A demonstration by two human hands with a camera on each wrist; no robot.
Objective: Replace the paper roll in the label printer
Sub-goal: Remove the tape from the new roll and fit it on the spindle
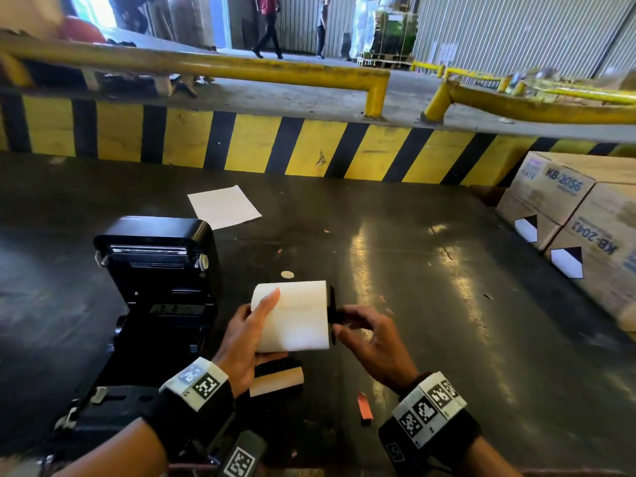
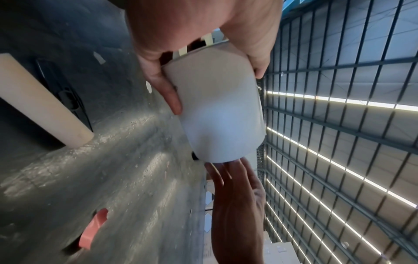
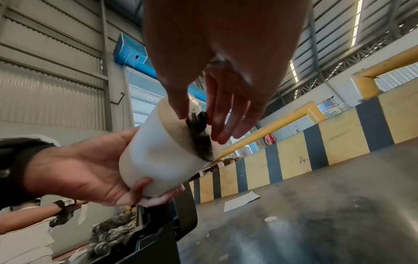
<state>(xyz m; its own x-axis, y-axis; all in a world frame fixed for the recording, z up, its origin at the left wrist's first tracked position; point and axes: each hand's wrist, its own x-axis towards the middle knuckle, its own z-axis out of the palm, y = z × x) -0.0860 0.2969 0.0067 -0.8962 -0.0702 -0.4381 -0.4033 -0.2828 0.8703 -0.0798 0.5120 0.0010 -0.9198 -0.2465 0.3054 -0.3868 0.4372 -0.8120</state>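
A fresh white paper roll (image 1: pixel 294 315) hangs above the dark table, gripped round its left end by my left hand (image 1: pixel 247 333). My right hand (image 1: pixel 358 323) pinches the black spindle end (image 1: pixel 335 316) that sticks out of the roll's right face, beside a black flange. In the right wrist view the spindle (image 3: pixel 198 121) sits in the roll's (image 3: pixel 158 153) core between thumb and fingers. In the left wrist view my fingers wrap the roll (image 2: pixel 221 110). The black label printer (image 1: pixel 158 270) stands open at the left. An empty brown cardboard core (image 1: pixel 277 382) lies below my left hand.
A white sheet (image 1: pixel 223 206) lies on the table (image 1: pixel 430 321) behind the printer. An orange scrap (image 1: pixel 365 406) lies near my right wrist. Cardboard boxes (image 1: pixel 578 215) stand at the right edge. A yellow-black striped wall (image 1: pixel 309 146) bounds the far side; people walk beyond it.
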